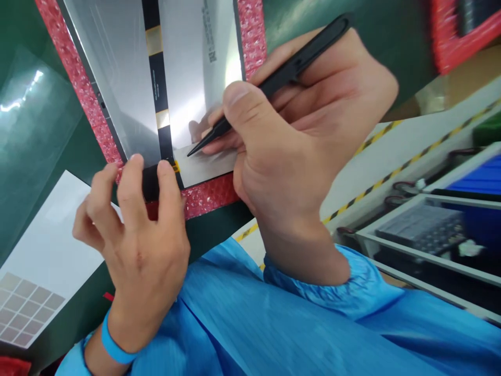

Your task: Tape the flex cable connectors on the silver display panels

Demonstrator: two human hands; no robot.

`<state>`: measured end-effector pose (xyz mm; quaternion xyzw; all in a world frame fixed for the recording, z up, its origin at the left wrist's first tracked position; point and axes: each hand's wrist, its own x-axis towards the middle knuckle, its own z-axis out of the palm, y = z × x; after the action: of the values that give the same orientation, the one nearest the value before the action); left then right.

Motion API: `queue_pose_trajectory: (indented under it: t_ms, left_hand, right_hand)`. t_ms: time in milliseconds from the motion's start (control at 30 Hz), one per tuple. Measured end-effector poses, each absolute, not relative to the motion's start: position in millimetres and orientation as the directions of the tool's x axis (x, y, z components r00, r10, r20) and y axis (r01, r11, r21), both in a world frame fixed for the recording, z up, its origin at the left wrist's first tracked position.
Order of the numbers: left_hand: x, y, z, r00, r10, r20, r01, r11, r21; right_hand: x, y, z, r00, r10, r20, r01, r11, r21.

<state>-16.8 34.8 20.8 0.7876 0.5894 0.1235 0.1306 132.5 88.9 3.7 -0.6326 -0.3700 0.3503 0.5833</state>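
Note:
A silvery flat panel [121,68], like the back of a display, lies on pink bubble wrap [213,196]. Down its middle runs a black strip [158,78] with yellowish patches. My right hand [289,141] grips black pointed tweezers [282,75], the tip just over or on the panel's lower part, near a small yellow tab [176,166]; contact I cannot tell. My left hand [143,224] rests at the panel's lower edge, fingers bent and apart, fingertips on or close to the black part there. What lies beneath those fingertips is partly hidden.
On the green table [211,230], a white sheet with grey squares [50,245] lies at the left, below a clear plastic film [35,120]. Red wrap [444,42] surrounds a dark item at upper right. Grey-framed racks [430,250] stand at right, beyond yellow-black floor tape [376,188].

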Motion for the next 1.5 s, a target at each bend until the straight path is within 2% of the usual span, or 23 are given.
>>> queue_pose_trajectory:
  t_ms: [133, 300, 433, 633, 833, 967, 1067, 1167, 1267, 1367, 1500]
  left_hand:
    - [-10, 28, 12, 0.284, 0.958, 0.023, 0.887, -0.272, 0.373]
    - [-12, 28, 8, 0.271, 0.963, -0.001, 0.889, -0.250, 0.384]
    - [-17, 26, 9, 0.239, 0.971, -0.012, 0.896, -0.216, 0.389]
    - [-15, 17, 9, 0.157, 0.986, 0.063, 0.919, -0.169, 0.356]
    - [-35, 13, 9, 0.096, 0.987, 0.131, 0.920, -0.138, 0.366]
    - [-87, -2, 12, 0.125, 0.963, 0.239, 0.924, -0.201, 0.326]
    - [-135, -26, 12, 0.034, 0.944, 0.328, 0.920, -0.158, 0.360]
    - [-172, -52, 8, -0.081, 0.932, 0.353, 0.914, -0.072, 0.399]
    - [-192, -71, 0, -0.132, 0.943, 0.305, 0.924, 0.005, 0.383]
    - [-199, -81, -7, -0.141, 0.952, 0.271, 0.930, 0.034, 0.365]
    - [-204, -86, -7, -0.181, 0.960, 0.214, 0.885, 0.065, 0.461]
  right_hand:
    - [129, 89, 3, 0.489, 0.871, 0.041, 0.020, 0.036, -0.999]
    - [131, 89, 1, 0.501, 0.865, -0.001, 0.120, -0.070, -0.990]
    - [133, 91, -13, 0.541, 0.839, 0.066, 0.037, 0.054, -0.998]
    - [131, 96, -30, 0.590, 0.800, 0.111, 0.026, 0.118, -0.993]
    - [138, 95, -35, 0.534, 0.844, 0.045, 0.067, 0.010, -0.998]
    - [138, 97, -37, 0.575, 0.812, 0.098, 0.050, 0.085, -0.995]
    - [122, 94, -25, 0.580, 0.803, 0.139, -0.015, 0.181, -0.983]
    - [91, 84, -7, 0.430, 0.892, 0.139, -0.108, 0.203, -0.973]
    - [48, 70, 4, 0.086, 0.994, 0.063, -0.159, 0.076, -0.984]
    - [1, 61, 3, -0.190, 0.982, 0.002, -0.170, -0.031, -0.985]
    - [-49, 55, -9, -0.348, 0.937, -0.034, -0.199, -0.109, -0.974]
